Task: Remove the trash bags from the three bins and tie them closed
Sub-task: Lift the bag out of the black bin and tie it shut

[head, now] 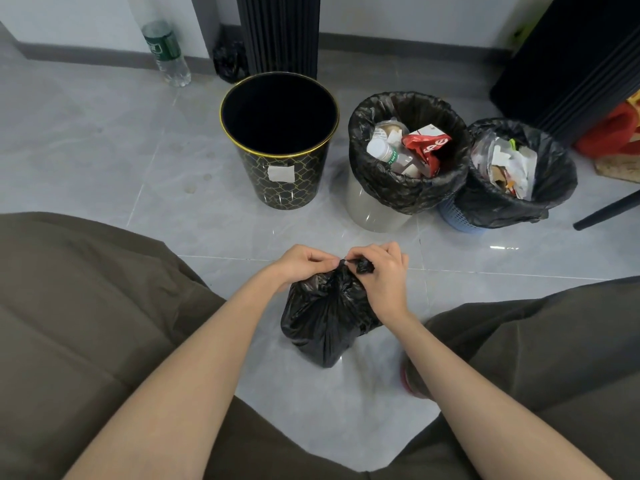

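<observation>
A black trash bag (325, 320) stands on the floor between my knees, its neck gathered at the top. My left hand (306, 263) pinches one end of the neck. My right hand (382, 271) grips the other twisted end. Behind it stand three bins. The black bin with gold pattern (287, 181) on the left has no bag in it. The pale bin (374, 206) in the middle holds a black bag (408, 188) full of bottles and wrappers. The blue bin (457, 216) on the right holds a black bag (554, 174) with paper waste.
A clear plastic bottle (166, 51) stands by the wall at the back left. A small crumpled black bag (228, 60) lies beside a dark ribbed column (280, 32). A black chair leg (606, 209) and red objects (609, 133) are at the right. My knees flank the bag.
</observation>
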Motion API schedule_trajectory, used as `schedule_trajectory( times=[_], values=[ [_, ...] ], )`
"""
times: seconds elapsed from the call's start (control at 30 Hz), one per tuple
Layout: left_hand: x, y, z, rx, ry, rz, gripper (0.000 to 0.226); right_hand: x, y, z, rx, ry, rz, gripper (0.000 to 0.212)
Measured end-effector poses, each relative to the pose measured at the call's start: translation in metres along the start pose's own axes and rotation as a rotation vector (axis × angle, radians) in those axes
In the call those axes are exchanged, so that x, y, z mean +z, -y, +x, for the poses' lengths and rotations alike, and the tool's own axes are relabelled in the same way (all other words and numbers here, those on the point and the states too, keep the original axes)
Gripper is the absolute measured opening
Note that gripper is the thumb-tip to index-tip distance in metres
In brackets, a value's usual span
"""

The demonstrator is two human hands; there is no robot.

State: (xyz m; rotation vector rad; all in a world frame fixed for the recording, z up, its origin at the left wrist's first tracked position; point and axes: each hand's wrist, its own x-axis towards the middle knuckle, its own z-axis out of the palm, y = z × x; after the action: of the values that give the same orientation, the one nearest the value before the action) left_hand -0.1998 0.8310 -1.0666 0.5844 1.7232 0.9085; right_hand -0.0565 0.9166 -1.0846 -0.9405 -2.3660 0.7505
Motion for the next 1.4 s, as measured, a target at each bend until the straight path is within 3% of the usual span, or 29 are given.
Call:
schedule_trajectory(
  times=[0.2,0.47,0.8,0.97,1.17,1.4],
  values=[
    [0.002,0.001,0.005,0.021,-0.057,0.06,0.028,0.001,-0.001,0.002,0.073,-0.009,0.032,0.014],
    [0.001,0.001,0.004,0.123,-0.252,0.189,0.015,-0.011,0.002,0.01,0.121,0.054,0.091,0.01],
    [-0.004,-0.008,-0.007,0.105,-0.388,0.64,0.014,-0.035,0.005,0.018,0.169,0.282,-0.028,0.008],
    [-0.008,-0.003,0.0,0.091,-0.234,0.496,0.017,-0.042,0.002,0.024,0.192,0.381,0.001,0.007],
    [-0.001,-0.006,0.0,0.037,-0.032,0.317,0.028,-0.045,0.004,0.022,0.23,0.36,0.1,0.015],
    [-0.001,-0.011,0.006,-0.014,-0.101,0.348,0.019,-0.045,0.001,0.02,0.307,0.349,0.106,0.011]
  ],
)
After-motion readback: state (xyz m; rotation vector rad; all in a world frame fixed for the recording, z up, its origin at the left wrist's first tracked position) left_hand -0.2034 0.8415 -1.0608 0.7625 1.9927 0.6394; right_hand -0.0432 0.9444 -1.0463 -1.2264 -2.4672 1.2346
